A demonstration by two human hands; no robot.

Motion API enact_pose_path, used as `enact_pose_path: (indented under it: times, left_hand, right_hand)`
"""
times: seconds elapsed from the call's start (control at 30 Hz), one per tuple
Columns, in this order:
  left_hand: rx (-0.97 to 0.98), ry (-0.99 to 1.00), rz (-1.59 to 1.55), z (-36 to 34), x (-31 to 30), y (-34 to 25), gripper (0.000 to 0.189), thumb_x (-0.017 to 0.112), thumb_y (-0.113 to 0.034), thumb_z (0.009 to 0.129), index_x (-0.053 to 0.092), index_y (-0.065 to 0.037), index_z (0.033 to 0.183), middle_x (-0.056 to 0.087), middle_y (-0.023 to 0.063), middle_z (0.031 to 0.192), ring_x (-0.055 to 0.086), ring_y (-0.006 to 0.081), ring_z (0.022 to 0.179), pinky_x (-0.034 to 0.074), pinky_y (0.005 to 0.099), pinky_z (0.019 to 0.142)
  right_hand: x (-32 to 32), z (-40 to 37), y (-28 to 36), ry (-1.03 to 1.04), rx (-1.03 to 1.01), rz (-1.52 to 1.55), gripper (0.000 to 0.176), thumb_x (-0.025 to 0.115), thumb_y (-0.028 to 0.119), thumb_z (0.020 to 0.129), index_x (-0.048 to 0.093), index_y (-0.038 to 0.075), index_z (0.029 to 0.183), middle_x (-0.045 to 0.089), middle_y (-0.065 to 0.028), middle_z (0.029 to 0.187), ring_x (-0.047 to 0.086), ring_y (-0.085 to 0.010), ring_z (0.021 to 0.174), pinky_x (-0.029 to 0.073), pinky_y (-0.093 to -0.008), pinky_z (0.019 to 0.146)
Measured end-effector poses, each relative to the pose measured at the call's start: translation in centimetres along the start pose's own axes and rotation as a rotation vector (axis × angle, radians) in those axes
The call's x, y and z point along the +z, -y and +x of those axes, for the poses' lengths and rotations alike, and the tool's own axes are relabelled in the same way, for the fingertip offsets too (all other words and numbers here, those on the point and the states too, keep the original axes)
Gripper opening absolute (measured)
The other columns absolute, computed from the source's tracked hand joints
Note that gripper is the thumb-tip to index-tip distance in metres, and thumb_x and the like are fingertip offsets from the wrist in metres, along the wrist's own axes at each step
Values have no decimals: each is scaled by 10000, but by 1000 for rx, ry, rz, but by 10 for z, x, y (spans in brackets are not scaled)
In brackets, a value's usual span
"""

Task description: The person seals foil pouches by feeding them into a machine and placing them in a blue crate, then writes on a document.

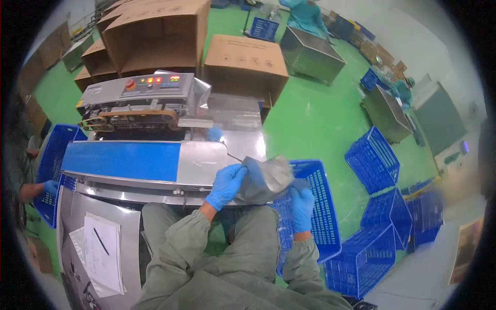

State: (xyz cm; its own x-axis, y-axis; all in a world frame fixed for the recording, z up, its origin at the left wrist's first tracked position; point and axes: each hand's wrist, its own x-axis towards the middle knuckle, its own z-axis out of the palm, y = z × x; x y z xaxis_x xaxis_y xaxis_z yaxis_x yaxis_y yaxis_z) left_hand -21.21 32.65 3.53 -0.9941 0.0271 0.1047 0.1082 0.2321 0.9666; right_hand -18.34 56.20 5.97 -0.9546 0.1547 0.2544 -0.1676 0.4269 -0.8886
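Observation:
A silvery, partly see-through plastic pouch is held up in front of my lap, between both gloved hands. My left hand, in a blue glove, is closed on the pouch's left edge. On the other side, my right hand pinches its lower right corner. What the pouch contains cannot be made out. Just left of it is a band sealing machine with lit red displays and a blue conveyor belt. Beneath my right hand stands a blue plastic basket.
Cardboard boxes stand behind the machine. More blue crates are on the green floor to the right. Papers with a pen lie on the metal table at left. A co-worker's gloved hand touches a crate. People in green work farther back.

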Motion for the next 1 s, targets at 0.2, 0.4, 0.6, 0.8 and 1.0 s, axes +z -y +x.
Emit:
enact_pose_path:
  times: [0.2,0.4,0.6,0.8,1.0]
  left_hand:
    - [13,-238,-324,-23,-33,-52,202,545,-150,922,641,27,913,645,62,768,572,118,710,461,283,656]
    - [132,-651,-351,22,-84,-82,309,482,-189,942,587,10,729,502,-3,606,453,86,591,391,288,542]
    - [-158,-506,44,57,-157,53,350,495,-249,862,601,38,693,592,158,625,547,225,571,426,372,564]
    - [-35,-542,133,83,-199,114,332,518,-242,860,633,51,751,605,137,637,561,175,613,442,362,578]
    - [-325,-600,-160,65,-254,98,262,569,-239,879,649,-9,784,580,27,688,518,133,613,439,315,596]
  right_hand:
    - [-4,8,85,-268,-114,109,188,496,16,867,610,-45,1004,608,-74,944,547,-166,868,451,-303,777]
    - [62,70,126,-188,-63,351,264,480,167,948,602,-19,805,551,-15,712,482,-92,674,408,-257,601]
    - [166,83,49,89,1,330,353,507,249,940,540,18,675,500,-13,619,450,-87,571,377,-278,508]
    - [200,79,59,226,226,516,308,490,210,936,525,25,692,488,-8,622,495,-96,544,436,-249,504]
    - [153,75,-9,204,185,477,289,469,212,930,645,-4,853,620,-43,747,554,-105,645,472,-245,607]
